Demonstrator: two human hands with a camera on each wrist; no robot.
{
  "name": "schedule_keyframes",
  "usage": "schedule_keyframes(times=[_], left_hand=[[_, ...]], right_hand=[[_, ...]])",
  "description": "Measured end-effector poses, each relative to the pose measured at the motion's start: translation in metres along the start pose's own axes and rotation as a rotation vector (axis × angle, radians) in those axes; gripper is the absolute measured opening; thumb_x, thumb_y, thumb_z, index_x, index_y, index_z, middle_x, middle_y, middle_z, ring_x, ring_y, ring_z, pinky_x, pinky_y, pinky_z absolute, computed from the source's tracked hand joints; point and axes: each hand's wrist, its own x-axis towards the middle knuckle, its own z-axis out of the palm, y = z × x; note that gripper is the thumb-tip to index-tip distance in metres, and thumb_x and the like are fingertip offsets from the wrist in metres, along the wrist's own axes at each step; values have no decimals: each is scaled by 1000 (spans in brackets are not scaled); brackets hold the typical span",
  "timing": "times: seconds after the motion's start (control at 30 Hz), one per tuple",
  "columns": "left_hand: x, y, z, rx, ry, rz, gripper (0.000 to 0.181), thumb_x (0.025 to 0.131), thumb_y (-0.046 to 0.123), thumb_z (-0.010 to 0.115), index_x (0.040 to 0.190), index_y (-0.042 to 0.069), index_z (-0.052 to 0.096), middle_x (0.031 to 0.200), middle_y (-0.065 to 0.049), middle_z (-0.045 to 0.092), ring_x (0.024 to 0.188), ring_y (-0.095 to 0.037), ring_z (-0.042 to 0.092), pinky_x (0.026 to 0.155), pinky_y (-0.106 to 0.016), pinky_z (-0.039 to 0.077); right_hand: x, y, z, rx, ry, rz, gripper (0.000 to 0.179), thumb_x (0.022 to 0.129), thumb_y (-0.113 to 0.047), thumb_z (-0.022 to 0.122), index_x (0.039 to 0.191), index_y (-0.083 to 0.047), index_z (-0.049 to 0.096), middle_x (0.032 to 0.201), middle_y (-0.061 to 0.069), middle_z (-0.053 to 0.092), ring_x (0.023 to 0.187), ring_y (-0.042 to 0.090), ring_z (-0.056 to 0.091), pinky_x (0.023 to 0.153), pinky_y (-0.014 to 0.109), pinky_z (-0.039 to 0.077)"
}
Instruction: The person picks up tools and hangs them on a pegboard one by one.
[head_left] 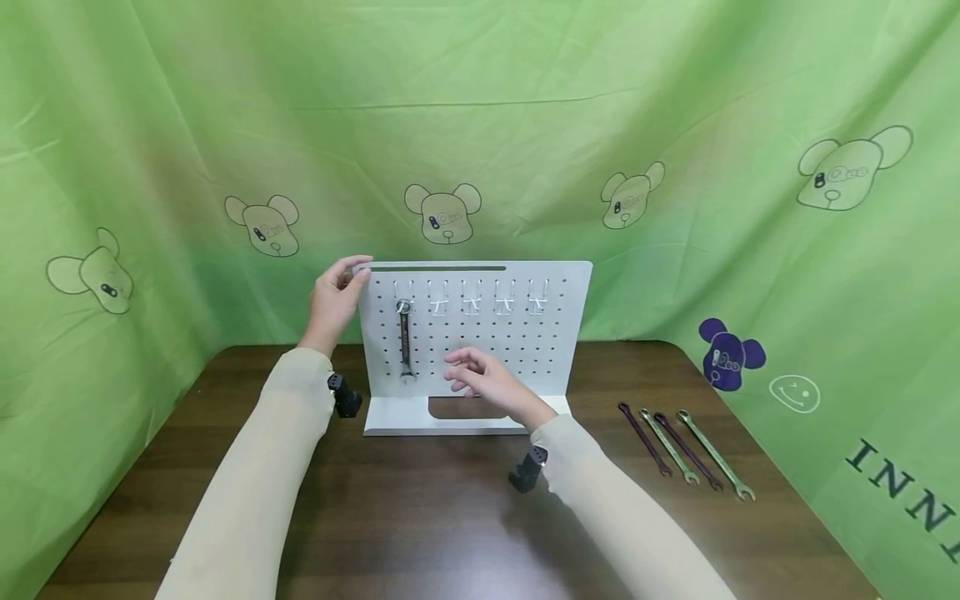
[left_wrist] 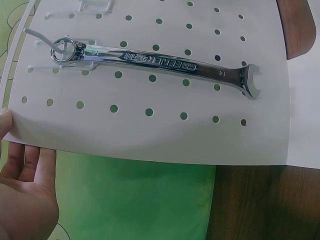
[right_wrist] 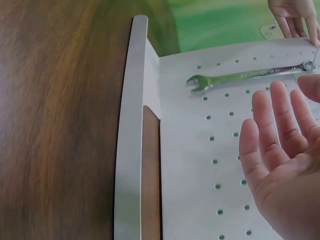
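A white pegboard (head_left: 480, 337) stands upright on the table. My left hand (head_left: 333, 302) grips its upper left corner, thumb on the front face and fingers behind the edge, as the left wrist view shows. From the leftmost hook hangs a shiny combination wrench (left_wrist: 150, 61), ring end up and open end down, with 14 marked on it. My right hand (head_left: 487, 382) hovers before the lower middle of the board with relaxed fingers and nothing in them. In the right wrist view its palm (right_wrist: 295, 175) is visible, apart from the wrench.
Several more combination wrenches (head_left: 678, 450) lie side by side on the brown table (head_left: 420, 517) at the right. White hooks (head_left: 504, 307) with no wrench on them line the board's upper part. A green printed curtain (head_left: 525, 83) surrounds the table behind and at the sides.
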Motion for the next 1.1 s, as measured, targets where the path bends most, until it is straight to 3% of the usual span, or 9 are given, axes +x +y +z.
schedule_keyframes(times=[0.17, 0.3, 0.5, 0.67, 0.8, 1.1], left_hand=[[0, 1, -1, -6, 10, -1, 31, 102, 29, 61, 131, 20, 66, 108, -9, 63, 91, -16, 54, 79, -29, 47], [0, 2, -1, -8, 8, -3, 30, 102, 29, 61, 130, 20, 66, 108, -9, 63, 92, -16, 54, 80, -29, 47], [0, 1, 0, -8, 4, 5, 31, 102, 29, 61, 131, 19, 66, 107, -9, 63, 92, -16, 54, 79, -30, 47], [0, 1, 0, 2, 1, 1, 31, 102, 29, 61, 131, 20, 66, 108, -8, 62, 93, -16, 54, 80, -30, 47], [0, 1, 0, 3, 0, 0, 31, 102, 29, 60, 131, 20, 65, 108, -9, 62, 93, -17, 54, 80, -31, 47], [-1, 1, 1, 3, 2, 2, 30, 102, 30, 61, 130, 21, 66, 109, -9, 63, 94, -18, 55, 80, -31, 47]], right_hand=[[-7, 5, -11, 8, -5, 22, 37, 104, -20, 53, 133, 2, 53, 117, 22, 66, 97, 26, 66, 94, 58, 47], [-16, 9, -21, 12, -7, 20, 38, 104, -18, 54, 134, 5, 52, 116, 24, 65, 101, 38, 64, 94, 60, 46], [-34, 18, -37, -13, 4, 11, 38, 103, -19, 55, 132, 6, 52, 108, 17, 68, 100, 44, 62, 87, 52, 51], [-50, 25, -53, -36, 19, 20, 38, 104, -18, 54, 132, 8, 51, 103, 11, 68, 95, 37, 64, 84, 48, 53], [-63, 32, -69, -40, 43, 42, 38, 104, -18, 53, 132, 8, 50, 107, 17, 66, 90, 24, 64, 82, 42, 54], [-93, 45, -103, -63, 98, 63, 37, 105, -16, 53, 132, 9, 50, 109, 24, 63, 90, 25, 64, 79, 40, 55]])
